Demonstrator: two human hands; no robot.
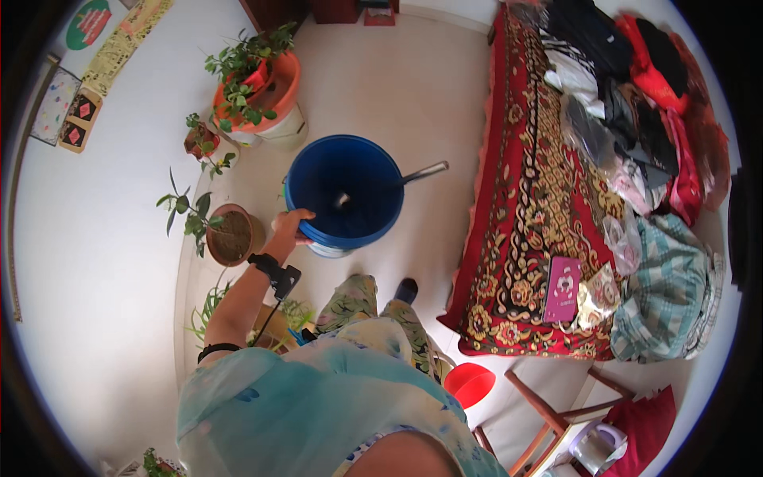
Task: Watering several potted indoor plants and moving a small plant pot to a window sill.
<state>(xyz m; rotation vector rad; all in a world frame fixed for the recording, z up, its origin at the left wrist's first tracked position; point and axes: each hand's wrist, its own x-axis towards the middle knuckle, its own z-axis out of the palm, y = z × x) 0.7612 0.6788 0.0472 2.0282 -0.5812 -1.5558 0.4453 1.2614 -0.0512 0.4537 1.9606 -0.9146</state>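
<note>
A large round blue bucket [306,179] stands on the floor in front of me, its inside dark. My left hand [291,227] is closed over its near left rim, with a black strap and small black device on that wrist. Leaning over the right rim is a shiny metal handle [427,172]; its lower end is lost in the dark interior, so I cannot tell what tool it is. A small bright spot shows inside the bucket. My right hand is out of sight.
Potted plants line the left wall: a wide orange pot [288,79], a smaller brown pot [230,235] and others. At right, a bed with a red floral cover [509,262] bears clothes and bags. Near my feet are a red bowl-like vessel [469,385] and a wooden chair [540,401].
</note>
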